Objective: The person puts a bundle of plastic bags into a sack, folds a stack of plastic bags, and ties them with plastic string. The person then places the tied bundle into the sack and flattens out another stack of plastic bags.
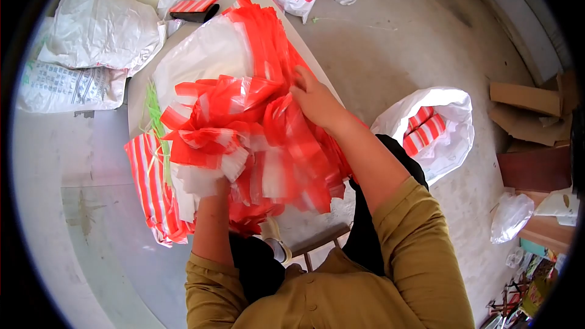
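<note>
A big loose heap of thin red-and-white plastic bags (237, 103) lies across the table in front of me, its strips crumpled and overlapping. My right hand (314, 100) is at the heap's right side, with fingers bent against the red plastic and gripping its edge. Under the folds at the lower left, my left hand (220, 187) is mostly covered by plastic, and its fingers are hidden. A flat striped bundle (149, 186) hangs over the table's left edge. Green plastic ties (157, 116) lie beside that bundle.
An open white sack (454, 137) on the floor at right holds red-striped rolls (425, 131). Full white sacks (109, 30) stand at left and behind the table (314, 64). A black-and-striped item (194, 10) rests at the table's far end. Cardboard (527, 100) lies far right.
</note>
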Demonstrator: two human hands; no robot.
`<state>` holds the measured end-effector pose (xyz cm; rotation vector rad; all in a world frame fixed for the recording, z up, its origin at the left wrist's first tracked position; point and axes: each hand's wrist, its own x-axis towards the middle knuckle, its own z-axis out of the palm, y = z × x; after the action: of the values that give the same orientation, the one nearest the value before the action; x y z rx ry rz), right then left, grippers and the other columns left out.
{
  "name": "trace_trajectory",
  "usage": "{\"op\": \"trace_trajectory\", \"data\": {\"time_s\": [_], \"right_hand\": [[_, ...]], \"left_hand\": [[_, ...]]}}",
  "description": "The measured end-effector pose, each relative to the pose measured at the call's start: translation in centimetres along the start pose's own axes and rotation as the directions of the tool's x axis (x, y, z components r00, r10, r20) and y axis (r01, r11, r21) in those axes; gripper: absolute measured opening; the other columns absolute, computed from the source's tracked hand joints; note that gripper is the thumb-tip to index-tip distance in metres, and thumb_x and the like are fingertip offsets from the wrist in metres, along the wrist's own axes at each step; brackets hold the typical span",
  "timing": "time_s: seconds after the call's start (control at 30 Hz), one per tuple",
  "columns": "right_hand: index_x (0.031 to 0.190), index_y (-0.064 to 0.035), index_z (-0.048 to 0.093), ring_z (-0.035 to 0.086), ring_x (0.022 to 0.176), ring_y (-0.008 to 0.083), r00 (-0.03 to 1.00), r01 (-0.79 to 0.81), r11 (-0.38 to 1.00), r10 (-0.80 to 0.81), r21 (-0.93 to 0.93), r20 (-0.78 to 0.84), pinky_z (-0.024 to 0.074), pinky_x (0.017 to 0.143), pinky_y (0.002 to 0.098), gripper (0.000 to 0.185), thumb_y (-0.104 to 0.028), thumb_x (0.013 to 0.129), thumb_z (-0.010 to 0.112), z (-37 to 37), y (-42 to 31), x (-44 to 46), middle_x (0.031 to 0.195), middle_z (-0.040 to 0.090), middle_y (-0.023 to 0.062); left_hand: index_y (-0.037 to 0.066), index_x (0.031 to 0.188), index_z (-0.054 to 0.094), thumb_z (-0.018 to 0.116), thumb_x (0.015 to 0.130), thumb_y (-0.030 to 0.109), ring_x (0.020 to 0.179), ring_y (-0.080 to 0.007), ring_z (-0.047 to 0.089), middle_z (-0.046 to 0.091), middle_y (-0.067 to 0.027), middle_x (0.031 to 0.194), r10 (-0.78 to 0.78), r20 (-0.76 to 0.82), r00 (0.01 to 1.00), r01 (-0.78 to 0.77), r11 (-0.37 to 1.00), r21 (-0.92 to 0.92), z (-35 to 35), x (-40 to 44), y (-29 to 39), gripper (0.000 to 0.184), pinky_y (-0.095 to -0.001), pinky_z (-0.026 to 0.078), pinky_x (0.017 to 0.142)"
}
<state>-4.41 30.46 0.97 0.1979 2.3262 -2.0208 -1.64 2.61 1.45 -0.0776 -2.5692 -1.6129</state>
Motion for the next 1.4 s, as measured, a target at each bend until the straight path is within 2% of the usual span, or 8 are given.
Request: {"op": "trace_trajectory", "data": {"time_s": [0.13,0.33,0.63,0.73,0.93,1.03,1.23,1.4], "right_hand": [[0.155,-0.003,0.034,0.051,0.135,0.0306,0.98,-0.18,0.905,0.198,0.386,-0.009,0.0403,0.111,0.0419,0.059,-0.029,0.105,0.05,0.2,-0.3,1.2,0.145,0.056,0.0172],[0.144,-0.0025,0.051,0.054,0.131,0.0219,0.956,-0.292,0.492,0.111,0.82,0.273,0.0445,0.108,0.0365,0.048,-0.031,0.105,0.051,0.6,-0.6,1.6,0.143,0.057,0.0113],[0.152,-0.0049,0.044,0.053,0.134,0.0254,0.991,0.06,0.853,-0.113,0.519,0.071,0.0389,0.113,0.0324,0.052,-0.025,0.105,0.052,3.1,-0.3,3.3,0.144,0.058,0.0143],[0.156,-0.0061,0.037,0.053,0.133,0.0223,0.988,-0.076,0.869,0.0,0.488,0.153,0.0421,0.11,0.0331,0.055,-0.025,0.106,0.05,3.0,-2.2,1.5,0.147,0.054,0.0135],[0.161,-0.0085,0.026,0.046,0.139,0.0391,0.977,0.202,0.943,-0.177,-0.264,0.117,0.0371,0.116,0.0413,0.068,-0.03,0.103,0.053,3.2,-3.0,1.1,0.15,0.049,0.0257],[0.161,-0.0057,0.022,0.047,0.136,0.0428,0.97,0.233,0.958,-0.218,-0.169,0.106,0.0381,0.115,0.0428,0.071,-0.029,0.102,0.053,3.6,-2.9,1.0,0.147,0.05,0.0275],[0.159,0.0028,0.017,0.043,0.142,0.0413,0.992,0.064,0.911,-0.104,0.408,0.077,0.0351,0.117,0.0408,0.07,-0.02,0.103,0.052,4.8,-5.2,-1.3,0.15,0.045,0.0312],[0.157,0.0093,0.013,0.027,0.152,0.0396,0.958,0.247,0.886,-0.283,0.391,0.035,0.0251,0.123,0.0398,0.071,-0.016,0.103,0.05,6.5,-6.1,-2.8,0.161,0.026,0.0309]], "left_hand": [[0.009,0.112,0.056,0.062,0.101,0.027,0.089,-0.0187,0.06,0.062,-0.0052,0.1,-0.034,0.034,0.999,0.034,0.999,-0.001,0.2,0.5,-0.2,0.022,-0.0306,0.052,0.077],[0.009,0.108,0.056,0.061,0.102,0.026,0.086,-0.018,0.059,0.061,-0.0046,0.096,-0.074,0.049,0.996,0.075,0.997,-0.022,-0.1,0.8,-0.4,0.019,-0.0301,0.051,0.075],[0.009,0.103,0.057,0.059,0.103,0.025,0.08,-0.0169,0.058,0.06,-0.0038,0.089,-0.098,-0.028,0.995,0.099,0.995,0.024,-0.9,1.6,-0.8,0.016,-0.0292,0.051,0.071],[0.011,0.101,0.056,0.058,0.104,0.026,0.075,-0.0175,0.057,0.059,-0.0037,0.084,-0.186,0.003,0.983,0.184,0.973,-0.137,-1.2,1.6,0.5,0.016,-0.0308,0.051,0.068],[0.01,0.101,0.058,0.059,0.103,0.024,0.075,-0.018,0.057,0.059,-0.0037,0.084,-0.194,-0.031,0.98,0.185,0.965,-0.185,-1.6,2.3,0.4,0.014,-0.0314,0.051,0.069],[0.01,0.101,0.058,0.06,0.102,0.022,0.075,-0.0182,0.057,0.059,-0.0037,0.084,-0.216,-0.053,0.975,0.202,0.96,-0.191,-1.5,2.4,0.8,0.012,-0.0316,0.051,0.069],[0.01,0.1,0.059,0.061,0.101,0.019,0.075,-0.0188,0.057,0.059,-0.0037,0.084,-0.301,-0.098,0.949,0.277,0.939,-0.205,-1.4,2.2,1.8,0.01,-0.0322,0.052,0.069],[0.009,0.101,0.061,0.064,0.099,0.015,0.076,-0.019,0.057,0.06,-0.0033,0.085,-0.455,-0.271,0.848,0.347,0.864,-0.364,-2.0,2.1,3.5,0.007,-0.0326,0.052,0.07]]}}
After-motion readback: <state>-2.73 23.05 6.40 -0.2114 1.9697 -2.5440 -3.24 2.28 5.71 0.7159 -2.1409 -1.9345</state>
